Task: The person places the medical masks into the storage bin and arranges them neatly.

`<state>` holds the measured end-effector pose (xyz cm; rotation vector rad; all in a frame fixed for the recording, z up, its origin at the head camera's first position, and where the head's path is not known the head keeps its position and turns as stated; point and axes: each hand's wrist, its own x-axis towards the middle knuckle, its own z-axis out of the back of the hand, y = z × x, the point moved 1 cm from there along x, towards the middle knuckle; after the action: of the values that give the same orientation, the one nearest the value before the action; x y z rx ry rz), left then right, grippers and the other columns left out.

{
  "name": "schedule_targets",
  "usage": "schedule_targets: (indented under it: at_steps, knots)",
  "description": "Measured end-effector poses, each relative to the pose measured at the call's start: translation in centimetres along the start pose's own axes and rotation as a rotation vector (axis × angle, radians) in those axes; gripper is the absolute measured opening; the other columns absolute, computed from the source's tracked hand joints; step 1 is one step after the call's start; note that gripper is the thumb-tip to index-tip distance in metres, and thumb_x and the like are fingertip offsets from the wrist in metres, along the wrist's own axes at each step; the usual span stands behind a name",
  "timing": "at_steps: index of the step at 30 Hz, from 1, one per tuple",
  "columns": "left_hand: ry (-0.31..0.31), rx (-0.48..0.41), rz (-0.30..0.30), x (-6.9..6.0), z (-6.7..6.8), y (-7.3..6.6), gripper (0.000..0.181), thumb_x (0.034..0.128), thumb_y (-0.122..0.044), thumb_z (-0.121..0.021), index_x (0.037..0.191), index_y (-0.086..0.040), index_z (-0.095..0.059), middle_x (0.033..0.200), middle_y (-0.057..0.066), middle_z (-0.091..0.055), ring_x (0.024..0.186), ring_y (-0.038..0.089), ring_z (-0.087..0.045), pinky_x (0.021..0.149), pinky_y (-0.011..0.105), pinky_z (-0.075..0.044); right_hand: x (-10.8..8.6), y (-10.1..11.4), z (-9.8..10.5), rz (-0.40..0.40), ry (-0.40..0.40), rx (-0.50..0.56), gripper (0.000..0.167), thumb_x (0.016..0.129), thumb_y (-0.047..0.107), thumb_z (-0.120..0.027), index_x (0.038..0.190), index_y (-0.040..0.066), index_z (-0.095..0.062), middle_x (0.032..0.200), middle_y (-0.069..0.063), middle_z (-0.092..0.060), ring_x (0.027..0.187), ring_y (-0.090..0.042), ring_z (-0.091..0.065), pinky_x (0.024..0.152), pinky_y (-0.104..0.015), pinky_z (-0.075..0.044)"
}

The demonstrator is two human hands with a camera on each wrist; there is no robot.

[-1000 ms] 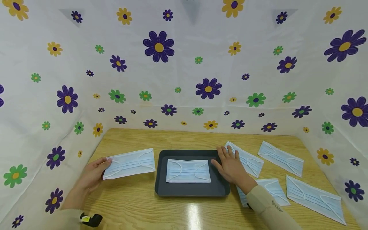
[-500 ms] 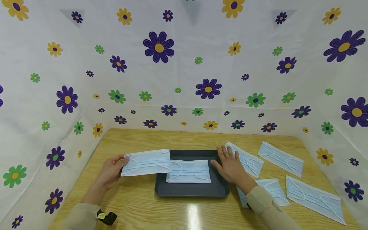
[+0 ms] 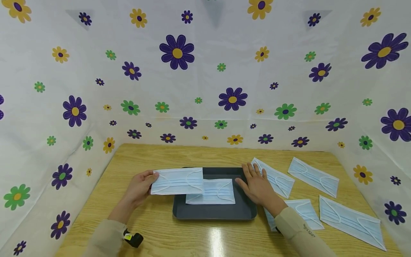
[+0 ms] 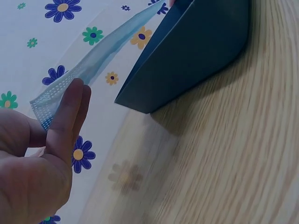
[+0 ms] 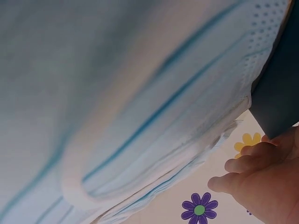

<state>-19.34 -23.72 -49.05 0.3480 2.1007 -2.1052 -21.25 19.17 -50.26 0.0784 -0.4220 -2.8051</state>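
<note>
My left hand (image 3: 139,187) pinches one end of a light-blue face mask (image 3: 177,181) between thumb and fingers. That mask is held up over the left part of a dark grey tray (image 3: 218,212) and covers part of a second face mask (image 3: 221,191) lying flat inside. In the left wrist view the held mask (image 4: 93,60) is seen nearly edge-on, with the tray's outer wall (image 4: 187,56) beside it. My right hand (image 3: 258,184) rests at the tray's right rim, fingers extended. Its fingertips are close to another mask lying on the table.
Several more masks lie to the right of the tray: a back one (image 3: 276,178), a far-right one (image 3: 314,177), a front-right one (image 3: 353,221), and one partly under the right forearm (image 3: 305,214). Flower-print cloth (image 3: 205,78) walls the wooden table (image 3: 154,228) at the back and sides.
The left hand has carried its mask rightward, from beside the tray to above its left part, overlapping the mask inside. My right hand has stayed in place.
</note>
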Motion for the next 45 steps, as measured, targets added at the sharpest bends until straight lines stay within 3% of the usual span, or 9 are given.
schedule_targets:
  at_steps: [10, 21, 29, 33, 39, 45]
  knots:
    - [-0.002, 0.018, 0.005, 1.0, -2.9, -0.2, 0.042, 0.1125, -0.018, -0.052, 0.145, 0.009, -0.052, 0.105, 0.004, -0.075, 0.082, 0.008, -0.073, 0.068, 0.022, -0.060, 0.0, 0.0, 0.0, -0.001, 0.003, 0.006, 0.079, 0.112, 0.054, -0.039, 0.166, -0.001, -0.023, 0.171, -0.029, -0.025, 0.159, -0.053, -0.018, 0.123, -0.076, -0.015]
    - [-0.027, 0.008, 0.024, 1.5, -5.7, -0.3, 0.035, 0.1112, -0.015, -0.054, 0.137, 0.009, -0.059, 0.096, 0.004, -0.076, 0.074, 0.008, -0.070, 0.060, 0.019, -0.056, 0.0, 0.1, 0.0, -0.004, 0.008, 0.004, 0.078, 0.113, 0.054, -0.038, 0.166, -0.001, -0.023, 0.171, -0.029, -0.024, 0.158, -0.054, -0.018, 0.123, -0.076, -0.015]
    - [-0.075, 0.043, 0.024, 1.9, -7.8, 0.2, 0.026, 0.1085, -0.014, -0.059, 0.124, 0.006, -0.066, 0.081, -0.002, -0.069, 0.060, 0.009, -0.053, 0.052, 0.021, -0.037, 0.1, 0.1, -0.1, -0.003, 0.004, 0.008, 0.078, 0.113, 0.054, -0.037, 0.166, -0.001, -0.023, 0.171, -0.029, -0.025, 0.158, -0.054, -0.019, 0.123, -0.076, -0.015]
    - [-0.061, 0.037, 0.017, 2.0, -8.7, 0.5, 0.024, 0.1085, -0.013, -0.059, 0.120, 0.007, -0.066, 0.078, -0.002, -0.068, 0.059, 0.008, -0.055, 0.052, 0.020, -0.041, 0.1, 0.1, -0.2, -0.005, 0.012, 0.008, 0.078, 0.113, 0.053, -0.038, 0.167, -0.001, -0.022, 0.171, -0.029, -0.024, 0.158, -0.054, -0.019, 0.123, -0.076, -0.015]
    - [-0.059, 0.009, 0.014, 2.0, -9.5, 0.5, 0.028, 0.1086, -0.011, -0.058, 0.126, 0.009, -0.065, 0.091, 0.005, -0.074, 0.070, 0.007, -0.069, 0.058, 0.021, -0.056, 0.1, 0.0, -0.2, -0.004, 0.007, 0.005, 0.078, 0.113, 0.054, -0.037, 0.166, -0.001, -0.023, 0.171, -0.029, -0.025, 0.158, -0.054, -0.020, 0.123, -0.076, -0.016]
    - [-0.063, 0.006, 0.000, 2.0, -10.2, 0.0, 0.026, 0.1074, -0.009, -0.059, 0.125, 0.010, -0.066, 0.090, 0.003, -0.074, 0.070, 0.007, -0.068, 0.059, 0.021, -0.057, 0.1, -0.1, -0.2, 0.001, 0.003, 0.003, 0.078, 0.113, 0.054, -0.037, 0.166, -0.001, -0.023, 0.170, -0.029, -0.026, 0.158, -0.054, -0.020, 0.122, -0.077, -0.017]
